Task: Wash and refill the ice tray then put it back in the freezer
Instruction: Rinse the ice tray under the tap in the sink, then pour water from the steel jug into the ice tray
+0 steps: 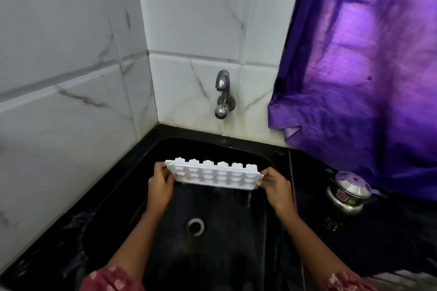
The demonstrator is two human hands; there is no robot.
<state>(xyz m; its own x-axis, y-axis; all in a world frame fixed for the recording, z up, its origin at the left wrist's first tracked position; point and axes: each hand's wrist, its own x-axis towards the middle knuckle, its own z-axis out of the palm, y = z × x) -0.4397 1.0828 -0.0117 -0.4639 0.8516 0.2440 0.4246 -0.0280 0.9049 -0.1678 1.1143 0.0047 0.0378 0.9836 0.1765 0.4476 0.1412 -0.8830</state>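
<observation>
- My left hand grips the left end of the white ice tray; my right hand pinches the right end.
- I hold the tray tilted above the black sink, beyond its drain.
- A steel tap is on the wall behind; a lidded steel pot stands to the right.

Above the black sink, below the wall tap, left hand and right hand grip the tilted white ice tray by its ends.

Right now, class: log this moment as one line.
left hand: grips white plastic ice tray | right hand: grips tray | tray: tilted over black sink
</observation>
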